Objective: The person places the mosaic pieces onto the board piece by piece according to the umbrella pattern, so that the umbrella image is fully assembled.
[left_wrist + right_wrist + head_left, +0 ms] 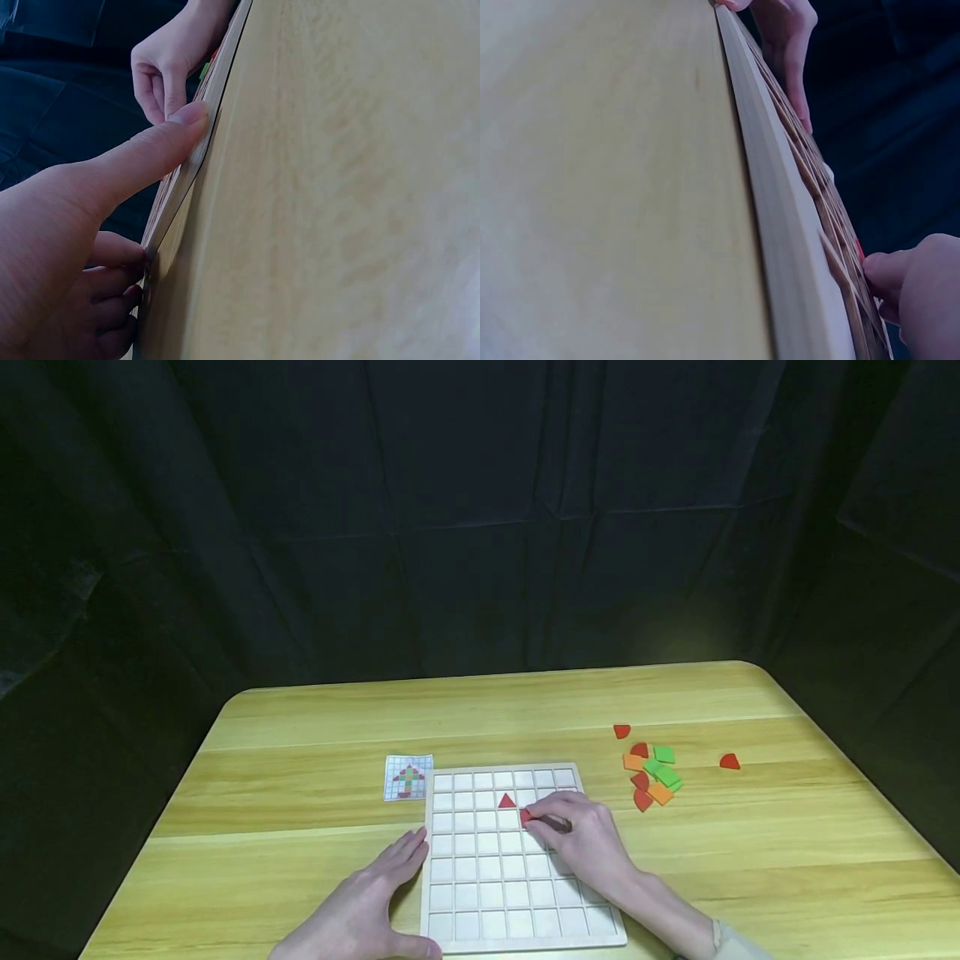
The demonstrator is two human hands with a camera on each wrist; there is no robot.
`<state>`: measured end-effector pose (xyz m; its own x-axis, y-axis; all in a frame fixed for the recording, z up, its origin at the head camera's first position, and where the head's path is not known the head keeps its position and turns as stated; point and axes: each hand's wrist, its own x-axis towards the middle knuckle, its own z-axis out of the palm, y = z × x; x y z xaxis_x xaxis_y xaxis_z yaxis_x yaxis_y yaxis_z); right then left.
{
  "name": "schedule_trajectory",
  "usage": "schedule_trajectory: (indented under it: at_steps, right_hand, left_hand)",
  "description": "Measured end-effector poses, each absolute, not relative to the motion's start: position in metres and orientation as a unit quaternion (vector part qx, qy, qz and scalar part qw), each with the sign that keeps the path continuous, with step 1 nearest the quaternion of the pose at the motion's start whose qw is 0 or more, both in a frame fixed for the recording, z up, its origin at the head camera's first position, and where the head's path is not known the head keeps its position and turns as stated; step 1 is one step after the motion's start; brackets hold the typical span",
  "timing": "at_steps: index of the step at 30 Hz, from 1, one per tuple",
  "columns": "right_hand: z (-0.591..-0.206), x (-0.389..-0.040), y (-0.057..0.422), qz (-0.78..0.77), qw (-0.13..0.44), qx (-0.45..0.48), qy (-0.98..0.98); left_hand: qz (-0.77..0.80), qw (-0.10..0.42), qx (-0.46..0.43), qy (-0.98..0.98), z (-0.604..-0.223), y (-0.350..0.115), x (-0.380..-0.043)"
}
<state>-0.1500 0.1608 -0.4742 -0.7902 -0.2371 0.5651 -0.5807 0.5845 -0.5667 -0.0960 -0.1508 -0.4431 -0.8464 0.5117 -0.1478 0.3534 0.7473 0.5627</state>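
A white grid board (490, 893) lies on the table. My right hand (588, 843) is over its upper right part, and thumb and index finger pinch a small red tile (525, 817) at a cell; the fingertips partly hide its shape. Diagonally up and left of that cell, a red triangle tile (507, 802) sits in another cell. My left hand (360, 897) lies spread at the board's left side, fingertips touching the left edge and thumb at the near left corner. In the left wrist view the left thumb (150, 154) rests along the board's edge.
A small pattern card (408, 778) printed with a coloured arrow-like figure lies at the board's upper left. Right of the board is a loose pile of green tiles (663, 754), orange tiles (660, 793) and red rounded tiles (642, 800). One red tile (730, 762) lies farther right.
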Motion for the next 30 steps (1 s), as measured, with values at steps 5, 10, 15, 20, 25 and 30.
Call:
schedule_trajectory:
  at_steps: [5,10,15,20,25,30]
  right_hand:
    - [-0.476,-0.149,0.160,0.393,0.226,0.245,-0.857]
    - [-0.475,-0.148,0.160,0.405,0.217,0.239,-0.855]
    - [-0.474,-0.147,0.160,0.412,0.203,0.224,-0.860]
    - [-0.475,-0.146,0.163,0.423,0.193,0.217,-0.859]
    - [-0.476,-0.145,0.174,0.428,0.190,0.210,-0.858]
    - [-0.474,-0.147,0.197,0.408,0.226,0.214,-0.858]
  left_hand:
    - [0.267,0.150,0.236,0.922,-0.444,-0.151,-0.097]
    - [0.268,0.153,0.235,0.922,-0.444,-0.151,-0.097]
    - [0.269,0.145,0.242,0.921,-0.444,-0.153,-0.097]
    - [0.267,0.122,0.259,0.920,-0.444,-0.155,-0.094]
    - [0.268,0.123,0.259,0.920,-0.444,-0.155,-0.095]
    - [0.268,0.135,0.249,0.921,-0.444,-0.153,-0.096]
